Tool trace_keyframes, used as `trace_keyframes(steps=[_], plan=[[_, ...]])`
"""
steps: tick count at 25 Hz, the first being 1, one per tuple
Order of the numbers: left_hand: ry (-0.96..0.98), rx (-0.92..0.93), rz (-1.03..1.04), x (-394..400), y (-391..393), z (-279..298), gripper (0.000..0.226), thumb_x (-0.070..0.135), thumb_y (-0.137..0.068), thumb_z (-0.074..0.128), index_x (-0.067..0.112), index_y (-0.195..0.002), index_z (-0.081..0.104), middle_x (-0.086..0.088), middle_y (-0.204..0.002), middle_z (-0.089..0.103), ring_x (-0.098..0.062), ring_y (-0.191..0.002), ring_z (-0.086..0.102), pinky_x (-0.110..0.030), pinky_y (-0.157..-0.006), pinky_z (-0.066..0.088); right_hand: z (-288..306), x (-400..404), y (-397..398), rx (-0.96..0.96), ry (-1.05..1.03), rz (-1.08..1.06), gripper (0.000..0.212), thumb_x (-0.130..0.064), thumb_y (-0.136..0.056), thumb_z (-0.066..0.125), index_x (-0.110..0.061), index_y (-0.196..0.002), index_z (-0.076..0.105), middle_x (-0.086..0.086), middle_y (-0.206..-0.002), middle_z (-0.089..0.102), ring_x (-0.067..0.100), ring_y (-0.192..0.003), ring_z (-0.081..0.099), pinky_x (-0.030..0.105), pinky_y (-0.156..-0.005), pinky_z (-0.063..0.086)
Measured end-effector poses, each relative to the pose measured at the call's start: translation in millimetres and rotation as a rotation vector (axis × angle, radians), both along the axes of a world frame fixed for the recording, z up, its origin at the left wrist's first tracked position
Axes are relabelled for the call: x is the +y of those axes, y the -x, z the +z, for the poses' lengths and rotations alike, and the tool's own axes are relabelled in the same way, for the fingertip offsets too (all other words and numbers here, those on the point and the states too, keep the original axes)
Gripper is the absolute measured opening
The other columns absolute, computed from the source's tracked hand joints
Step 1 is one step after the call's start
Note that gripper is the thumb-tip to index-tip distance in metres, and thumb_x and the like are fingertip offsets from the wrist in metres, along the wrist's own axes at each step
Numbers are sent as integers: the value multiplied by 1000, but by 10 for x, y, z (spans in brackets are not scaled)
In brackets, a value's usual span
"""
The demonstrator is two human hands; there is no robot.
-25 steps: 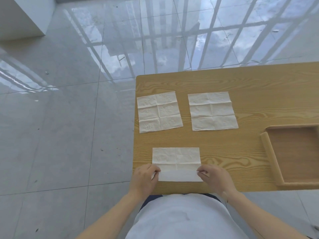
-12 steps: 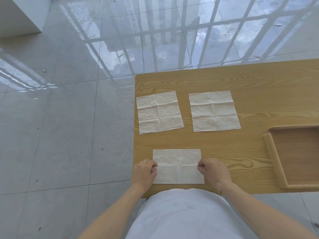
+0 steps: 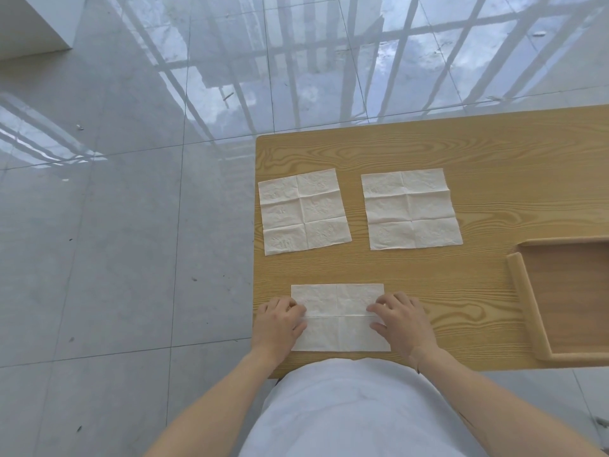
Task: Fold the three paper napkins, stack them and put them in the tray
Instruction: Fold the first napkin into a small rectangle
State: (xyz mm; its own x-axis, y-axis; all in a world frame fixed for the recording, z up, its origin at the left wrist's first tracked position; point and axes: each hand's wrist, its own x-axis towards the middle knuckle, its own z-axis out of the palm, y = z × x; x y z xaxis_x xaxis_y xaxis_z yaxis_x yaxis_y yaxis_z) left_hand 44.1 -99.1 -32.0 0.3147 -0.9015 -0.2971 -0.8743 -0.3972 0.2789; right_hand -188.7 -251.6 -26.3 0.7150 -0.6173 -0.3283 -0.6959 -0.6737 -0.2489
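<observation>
Three white paper napkins lie on the wooden table [image 3: 478, 143]. Two are spread flat at the back: the left napkin [image 3: 304, 212] and the right napkin [image 3: 410, 209]. The near napkin [image 3: 339, 328] lies at the table's front edge with its near flap turned over; the flap's free edge runs across its middle. My left hand [image 3: 280, 323] holds the left end of that flap, and my right hand [image 3: 400, 319] holds the right end, fingers low on the paper. The wooden tray [image 3: 517, 291] sits at the right, partly out of frame, with nothing in it.
The table's left edge is close to the left napkin and my left hand. Beyond it is a glossy grey tiled floor. A bare strip of wood separates the near napkin from the tray.
Both hands have carried the near flap of the near napkin forward, from the front edge to about its middle, and have come down low onto the paper.
</observation>
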Motion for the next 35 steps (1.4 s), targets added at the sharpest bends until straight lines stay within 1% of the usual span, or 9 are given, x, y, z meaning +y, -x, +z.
trace_keyframes(steps=[6, 13, 17, 20, 22, 26, 28, 30, 35], plan=[[0, -9, -4, -20, 14, 20, 14, 34, -92, 61, 26, -103, 66, 6, -106, 60, -18, -102, 52, -33, -87, 40, -23, 5, -21, 40, -50, -19, 20, -34, -91, 61, -32, -110, 65, -11, -108, 66, 19, -115, 52, 33, -90, 37], [2, 36, 29, -93, 31, 52, 6, 26, -92, 60, 27, -95, 65, 8, -103, 58, -15, -100, 51, -29, -82, 35, 13, -34, -42, 41, -48, -29, 14, -34, -94, 56, -28, -102, 66, -9, -103, 65, 19, -111, 50, 31, -87, 35], [73, 54, 49, -143, -11, 127, 4, 21, -89, 64, 24, -88, 66, 7, -95, 60, -17, -93, 54, -29, -80, 37, 135, -109, -61, -34, -29, -42, 12, -33, -94, 57, -27, -96, 67, -10, -97, 65, 18, -105, 51, 29, -81, 34], [189, 36, 78, -221, -74, 236, 7, 14, -83, 70, 20, -82, 67, 5, -87, 61, -19, -85, 57, -30, -76, 39, 279, -188, -87, -127, 63, -47, 3, -24, -85, 71, -24, -83, 69, -7, -83, 66, 23, -93, 57, 33, -74, 43], [271, 8, 84, -254, -101, 309, 11, 10, -79, 75, 18, -80, 67, 4, -83, 62, -19, -82, 58, -31, -74, 41, 323, -200, -89, -212, 140, -53, 12, -18, -77, 79, -21, -74, 68, -6, -74, 64, 25, -84, 60, 35, -67, 46], [365, -19, 10, -185, -60, 340, 17, 6, -73, 78, 17, -78, 67, 4, -84, 63, -21, -81, 61, -36, -72, 47, 279, -119, -32, -307, 264, -4, 12, -21, -86, 66, -21, -74, 66, -7, -75, 63, 22, -85, 57, 32, -72, 41], [344, -18, -19, -71, -8, 291, 19, 5, -70, 80, 17, -77, 67, 3, -83, 64, -21, -79, 62, -37, -71, 49, 213, -19, 26, -304, 269, 3, 13, -23, -86, 61, -22, -74, 65, -7, -75, 62, 22, -86, 57, 33, -72, 41], [274, 1, -14, 46, 50, 230, 22, 5, -68, 82, 18, -77, 67, 3, -84, 64, -21, -79, 62, -37, -70, 50, 147, 91, 82, -274, 251, 14, 11, -19, -81, 70, -22, -72, 65, -7, -75, 63, 23, -84, 60, 34, -70, 45], [118, 13, 15, 216, 143, 101, 25, 5, -65, 82, 21, -79, 68, 5, -84, 64, -20, -80, 62, -36, -71, 51, 96, 250, 135, -104, 156, 8, 28, -11, -56, 86, -22, -75, 70, -4, -77, 68, 25, -78, 65, 36, -68, 51]])
